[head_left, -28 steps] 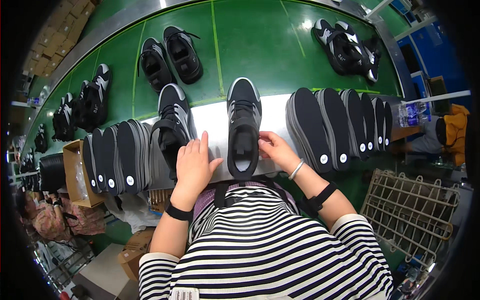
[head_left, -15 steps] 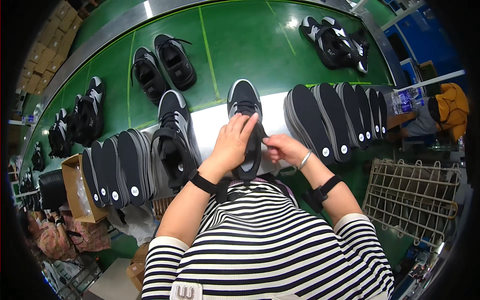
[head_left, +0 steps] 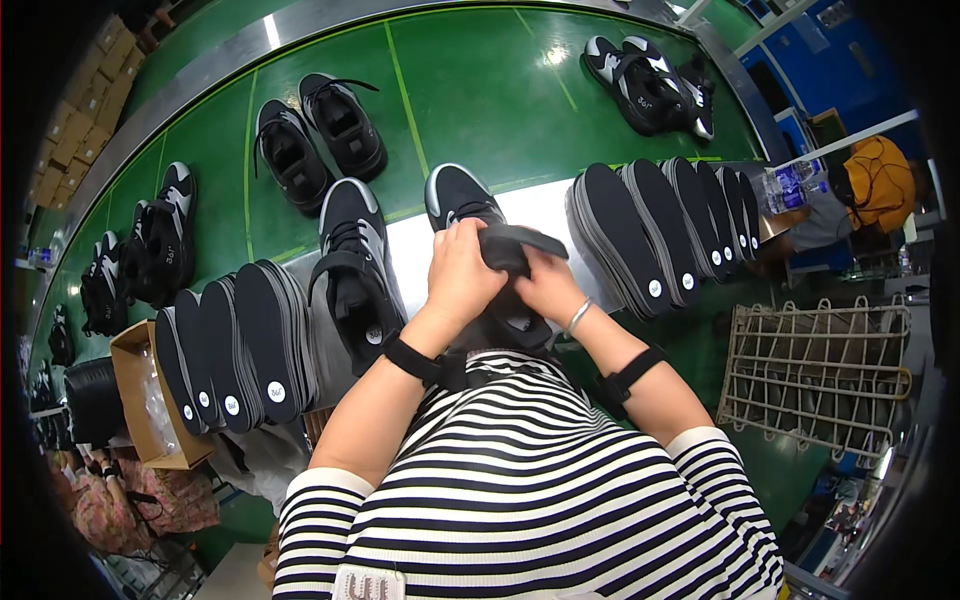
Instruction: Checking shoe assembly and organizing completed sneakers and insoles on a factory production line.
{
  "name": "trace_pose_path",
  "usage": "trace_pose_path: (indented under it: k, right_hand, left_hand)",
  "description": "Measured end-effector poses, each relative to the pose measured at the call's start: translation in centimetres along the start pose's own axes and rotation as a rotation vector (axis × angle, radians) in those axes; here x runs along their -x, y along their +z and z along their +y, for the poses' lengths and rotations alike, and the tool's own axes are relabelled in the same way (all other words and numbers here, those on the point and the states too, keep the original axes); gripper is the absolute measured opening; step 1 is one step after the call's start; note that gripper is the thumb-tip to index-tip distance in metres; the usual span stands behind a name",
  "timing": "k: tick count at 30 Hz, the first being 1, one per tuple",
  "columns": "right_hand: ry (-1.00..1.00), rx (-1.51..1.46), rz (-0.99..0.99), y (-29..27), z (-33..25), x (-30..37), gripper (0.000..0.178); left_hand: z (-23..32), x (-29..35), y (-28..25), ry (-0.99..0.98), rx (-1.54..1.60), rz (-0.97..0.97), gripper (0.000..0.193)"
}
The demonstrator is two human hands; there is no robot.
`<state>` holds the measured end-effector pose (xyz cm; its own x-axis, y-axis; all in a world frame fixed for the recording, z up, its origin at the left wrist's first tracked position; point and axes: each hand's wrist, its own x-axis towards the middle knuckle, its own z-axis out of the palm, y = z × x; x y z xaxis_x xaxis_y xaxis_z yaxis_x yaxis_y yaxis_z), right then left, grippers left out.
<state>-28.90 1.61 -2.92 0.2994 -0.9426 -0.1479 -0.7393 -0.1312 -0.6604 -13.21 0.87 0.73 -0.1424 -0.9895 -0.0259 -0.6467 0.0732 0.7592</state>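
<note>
A black sneaker with a silver toe (head_left: 460,188) stands on the pale metal ledge in front of me, toe pointing away. My left hand (head_left: 462,268) is closed on the upper near its laces. On the other side of the opening, my right hand (head_left: 548,287) is closed on the collar, its fingertips partly hidden. A wide black strap (head_left: 527,238) stands raised between and above the hands. The matching sneaker (head_left: 350,225) sits just to the left, its strap lying across and a pale round label inside its heel.
Stacked black insoles stand right (head_left: 612,235) and left (head_left: 268,340) of the shoes. More sneakers (head_left: 342,125) rest on the green conveyor (head_left: 450,90). An open carton (head_left: 135,400) lies at left, a wire rack (head_left: 815,375) at right. Another person (head_left: 130,500) is at lower left.
The strap has come up and now sticks out to the right above the shoe. My right hand has moved inward to the collar, and the shoe's toe has swung left.
</note>
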Motion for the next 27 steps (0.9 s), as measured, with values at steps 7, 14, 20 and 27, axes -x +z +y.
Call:
trace_pose_path:
  k: [7,14,20,27]
  right_hand:
    - [-0.315,0.004,0.145,-2.1,-0.1,-0.9,0.030]
    - [0.197,-0.856,-0.114,-1.8,-1.4,-2.8,0.029]
    - [0.185,-0.547,-0.028,-1.4,-1.4,-3.4,0.028]
    - [-0.225,0.303,0.299,-2.6,-5.3,-1.6,0.024]
  left_hand:
    - [-3.2,1.5,-0.5,0.226,0.107,0.099,0.047]
    - [-3.5,-0.4,-1.0,-0.174,0.819,-0.073,0.012]
    - [-3.5,-0.8,-0.7,-0.260,0.908,-0.042,0.012]
    - [-3.0,-0.4,-0.5,-0.274,0.778,-0.014,0.014]
